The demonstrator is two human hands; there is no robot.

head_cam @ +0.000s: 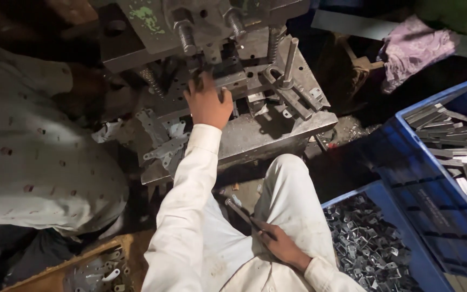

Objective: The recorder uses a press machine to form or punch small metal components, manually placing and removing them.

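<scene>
A grey steel press die (pixel 255 130) fills the upper middle. At the right, a blue plastic crate (pixel 406 157) of flat metal strips overlaps a second blue crate (pixel 385 205) of small bent brackets. The left hand (pixel 207 101) is laid on the die, fingers spread, gripping nothing. The right hand (pixel 282 244) is closed around a thin dark metal rod (pixel 242 212), held over the lap, its long axis pointing up-left.
</scene>
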